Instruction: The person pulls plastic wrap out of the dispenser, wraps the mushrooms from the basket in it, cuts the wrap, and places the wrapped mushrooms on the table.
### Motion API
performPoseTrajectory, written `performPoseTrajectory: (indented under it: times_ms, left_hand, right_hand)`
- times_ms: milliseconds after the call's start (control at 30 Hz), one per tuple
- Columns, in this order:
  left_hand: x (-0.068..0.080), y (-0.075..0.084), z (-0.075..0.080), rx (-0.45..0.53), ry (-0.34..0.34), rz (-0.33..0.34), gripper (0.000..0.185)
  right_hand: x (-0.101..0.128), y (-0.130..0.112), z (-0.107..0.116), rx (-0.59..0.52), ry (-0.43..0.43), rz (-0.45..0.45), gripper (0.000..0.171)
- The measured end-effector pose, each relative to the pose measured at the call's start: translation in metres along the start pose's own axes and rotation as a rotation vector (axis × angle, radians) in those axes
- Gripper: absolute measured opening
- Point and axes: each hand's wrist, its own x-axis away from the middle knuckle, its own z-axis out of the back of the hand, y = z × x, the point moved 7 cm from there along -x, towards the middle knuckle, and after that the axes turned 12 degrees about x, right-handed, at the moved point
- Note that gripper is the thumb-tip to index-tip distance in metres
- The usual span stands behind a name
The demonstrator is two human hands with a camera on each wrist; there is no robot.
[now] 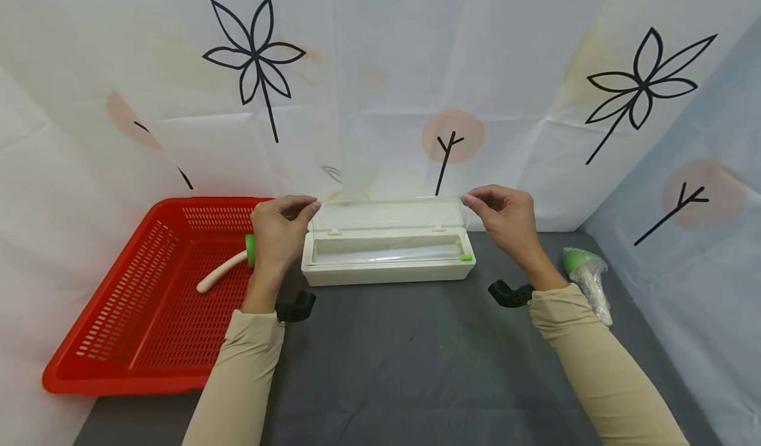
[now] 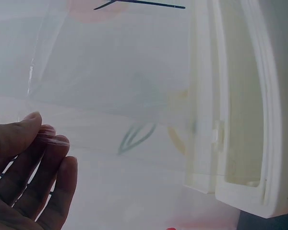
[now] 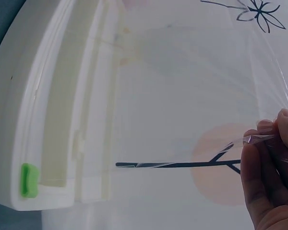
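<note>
1. Left hand [image 1: 279, 224]: the fingers [image 2: 36, 143] pinch the left corner of a sheet of clear film [image 1: 386, 203]. The right hand [image 1: 505, 218] pinches the right corner between its fingertips [image 3: 266, 136].
2. The film spans between the two sets of fingers, drawn up from the white dispenser box [image 1: 388, 256], which sits open on the desk [image 1: 404, 360] just below and between the hands.
3. Judgement: to draw the sheet well, both pinches should stay level and pull evenly, keeping the film taut so it neither creases nor clings to itself.
4. Count: one dispenser box; one green cutter slider [image 1: 466, 258], below the right fingers; one red basket [image 1: 148, 300] left of the left fingers, holding one white-handled tool [image 1: 222, 271]; one film-wrapped green-topped item [image 1: 585, 277] right of the right hand.
</note>
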Motion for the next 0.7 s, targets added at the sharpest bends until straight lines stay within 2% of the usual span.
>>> performPoseTrajectory:
  times_ms: [400, 700]
  left_hand:
    - [-0.006, 0.013, 0.003, 0.055, 0.047, -0.028, 0.013]
    - [-0.007, 0.030, 0.006, 0.084, 0.081, -0.053, 0.013]
  right_hand:
    - [-0.004, -0.019, 0.014, -0.064, 0.039, 0.064, 0.007]
    - [-0.006, -0.029, 0.026, -0.088, 0.082, 0.109, 0.006]
